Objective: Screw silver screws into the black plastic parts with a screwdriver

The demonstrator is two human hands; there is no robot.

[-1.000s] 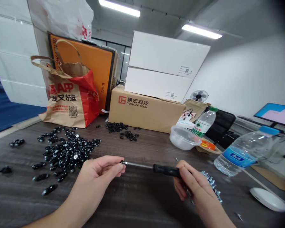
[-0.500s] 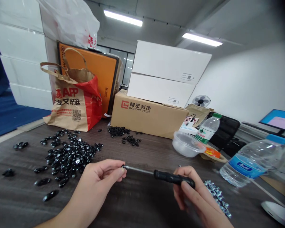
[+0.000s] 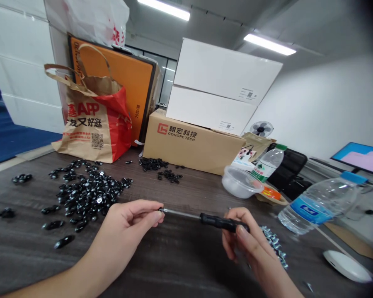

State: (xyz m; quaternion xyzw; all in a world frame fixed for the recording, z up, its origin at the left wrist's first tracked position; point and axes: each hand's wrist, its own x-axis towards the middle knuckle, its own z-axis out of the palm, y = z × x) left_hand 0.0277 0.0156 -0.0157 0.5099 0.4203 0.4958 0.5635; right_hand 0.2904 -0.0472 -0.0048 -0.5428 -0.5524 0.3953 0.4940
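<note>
My right hand (image 3: 247, 236) is wrapped round the black handle of a screwdriver (image 3: 220, 222), whose metal shaft points left. The tip of the shaft meets a small black part (image 3: 161, 210) pinched between the thumb and fingers of my left hand (image 3: 133, 223). Most of that small part is hidden by my fingertips. A large pile of black parts with shiny metal bits (image 3: 90, 192) lies left of my left hand. Beside my right hand, partly behind it, is a heap of silver screws (image 3: 275, 244).
Smaller black parts (image 3: 155, 164) lie before a cardboard box (image 3: 192, 145). A paper bag (image 3: 93, 124) stands at back left. On the right are a plastic tub (image 3: 240, 184), a water bottle (image 3: 313, 209) and a white mouse-like object (image 3: 346, 265).
The view has shifted slightly, so the objects on the table sit higher and further left. Both hands keep the same hold, with the screwdriver still against the small part.
</note>
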